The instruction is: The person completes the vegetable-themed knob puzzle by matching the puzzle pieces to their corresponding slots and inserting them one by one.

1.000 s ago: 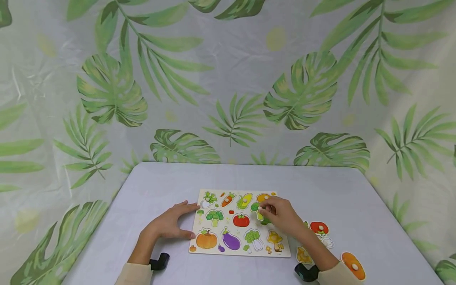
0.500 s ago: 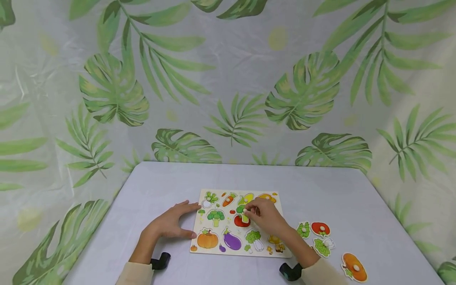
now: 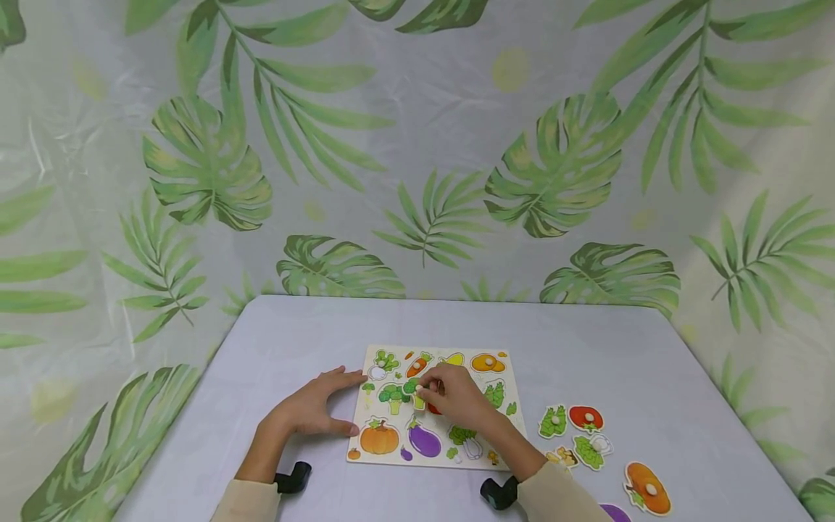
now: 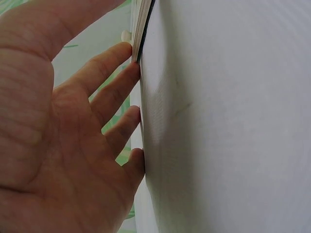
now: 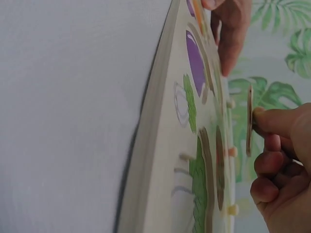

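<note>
A wooden vegetable puzzle board (image 3: 375, 460) lies on the table. My left hand (image 3: 316, 406) touches its left edge with fingertips and thumb spread apart; the left wrist view shows extended fingers (image 4: 99, 73) against the board's edge. My right hand (image 3: 459, 395) pinches a broccoli puzzle piece (image 3: 409, 388) by its knob. The piece hovers just right of the printed broccoli (image 3: 393, 399), partly overlapping it. In the right wrist view this piece (image 5: 250, 121) appears edge-on, apart from the board. Knobbed pieces, including a carrot (image 3: 416, 367), sit in the board's top row.
Right of the board lie loose pieces: a green vegetable (image 3: 553, 422), a tomato (image 3: 586, 418), a leafy cabbage (image 3: 589, 452), mushrooms (image 3: 565, 456), a pumpkin (image 3: 647, 489) and a purple piece (image 3: 615, 512) cut off by the frame. A leaf-patterned curtain (image 3: 430, 145) hangs behind the table.
My right hand has carried the broccoli piece leftward across the board, from its right side past the printed tomato to beside the printed broccoli. My left hand has stayed at the edge.
</note>
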Available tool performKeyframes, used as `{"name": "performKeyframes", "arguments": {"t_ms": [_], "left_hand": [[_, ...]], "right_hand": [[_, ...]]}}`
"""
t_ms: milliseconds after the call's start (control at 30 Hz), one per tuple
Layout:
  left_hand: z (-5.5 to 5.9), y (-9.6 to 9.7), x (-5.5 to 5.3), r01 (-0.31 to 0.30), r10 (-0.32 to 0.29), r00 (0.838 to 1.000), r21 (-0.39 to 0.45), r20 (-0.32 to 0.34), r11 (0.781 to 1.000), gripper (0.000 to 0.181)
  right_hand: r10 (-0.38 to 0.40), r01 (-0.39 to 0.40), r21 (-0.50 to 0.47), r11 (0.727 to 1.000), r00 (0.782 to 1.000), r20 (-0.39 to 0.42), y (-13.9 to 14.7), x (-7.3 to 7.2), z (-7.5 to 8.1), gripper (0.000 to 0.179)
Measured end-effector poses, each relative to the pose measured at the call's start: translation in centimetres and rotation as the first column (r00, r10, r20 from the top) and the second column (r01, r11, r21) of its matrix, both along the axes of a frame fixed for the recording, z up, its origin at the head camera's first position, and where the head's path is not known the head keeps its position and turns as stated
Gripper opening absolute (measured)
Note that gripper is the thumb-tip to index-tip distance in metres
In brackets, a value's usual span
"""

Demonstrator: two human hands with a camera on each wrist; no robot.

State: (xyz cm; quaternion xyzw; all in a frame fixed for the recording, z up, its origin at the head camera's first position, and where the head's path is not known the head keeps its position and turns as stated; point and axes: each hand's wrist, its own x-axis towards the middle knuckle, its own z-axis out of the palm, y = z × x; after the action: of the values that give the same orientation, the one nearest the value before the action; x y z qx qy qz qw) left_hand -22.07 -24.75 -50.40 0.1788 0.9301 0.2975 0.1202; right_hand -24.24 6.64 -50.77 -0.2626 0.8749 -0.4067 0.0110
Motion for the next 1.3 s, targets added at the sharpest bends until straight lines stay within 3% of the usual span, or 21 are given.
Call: {"name": "performKeyframes", "arguments": {"t_ms": [800,1300], "left_hand": [[-0.1,-0.2,-0.1,0.012,-0.012,1.000,0.005,-0.002,1.000,0.090],[-0.3,-0.2,-0.2,0.022,-0.022,1.000,0.011,-0.011,1.000,0.091]], "right_hand": [[-0.022,0.022,-0.003,1.000,0.996,0.089,-4.2,-0.8,-1.6,0.005],[-0.040,0.035,0.036,0.999,0.991,0.128,-5.0,-0.4,-1.1,0.006]]}}
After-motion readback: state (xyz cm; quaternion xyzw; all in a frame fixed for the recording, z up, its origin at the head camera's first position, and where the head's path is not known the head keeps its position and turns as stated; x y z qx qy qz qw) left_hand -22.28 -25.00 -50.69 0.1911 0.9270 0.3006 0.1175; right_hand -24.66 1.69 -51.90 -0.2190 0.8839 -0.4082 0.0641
